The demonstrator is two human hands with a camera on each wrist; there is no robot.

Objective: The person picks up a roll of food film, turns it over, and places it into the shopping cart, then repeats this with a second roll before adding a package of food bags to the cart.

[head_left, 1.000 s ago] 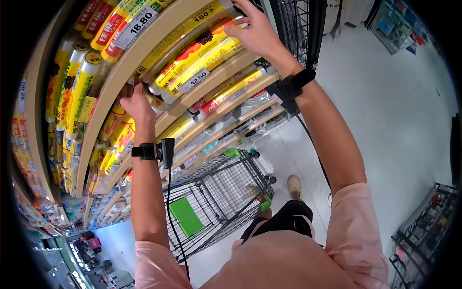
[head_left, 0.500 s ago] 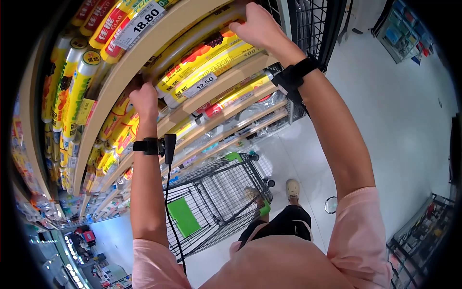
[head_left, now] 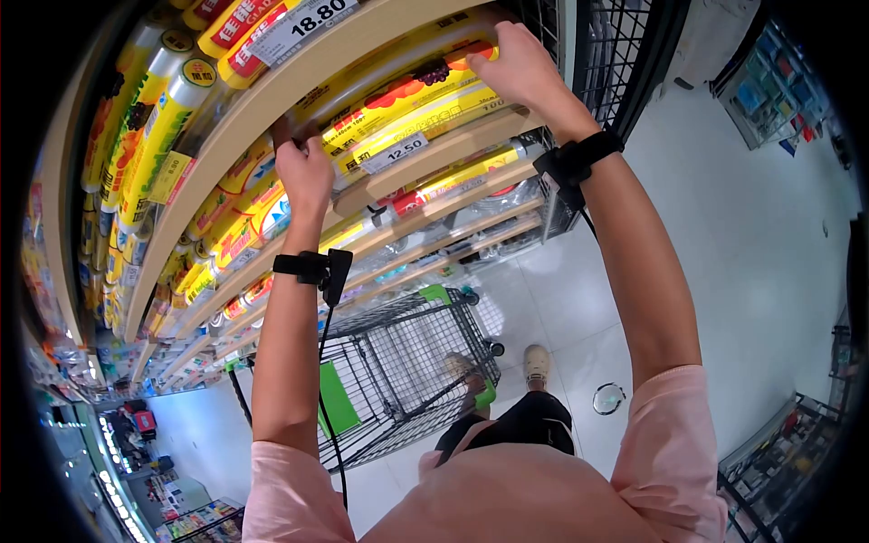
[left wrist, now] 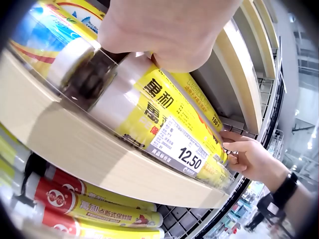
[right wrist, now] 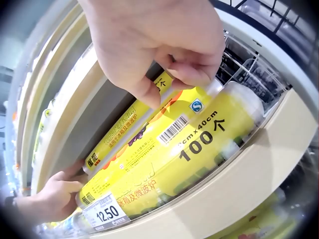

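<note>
On the middle shelf lies a yellow roll of food bags with fruit printed on it, behind another yellow roll marked 100. My right hand is at the fruit-printed roll's right end, and in the right wrist view its thumb and curled fingers pinch there. At the left end is my left hand, its thumb and fingers around the roll's tip; in the left wrist view the back of this hand hides its fingertips. A third yellow roll lies deeper on the shelf. A 12.50 price tag hangs in front.
A pale wooden shelf edge runs above the hands, with an 18.80 tag on it. More rolls fill the shelves to the left. A shopping cart with a green panel stands below, beside the person's feet. Black wire mesh borders the right.
My left hand has come round to the roll's left end from under the upper shelf edge. My right hand's spread fingers have drawn in at the right end. The head view has shifted slightly.
</note>
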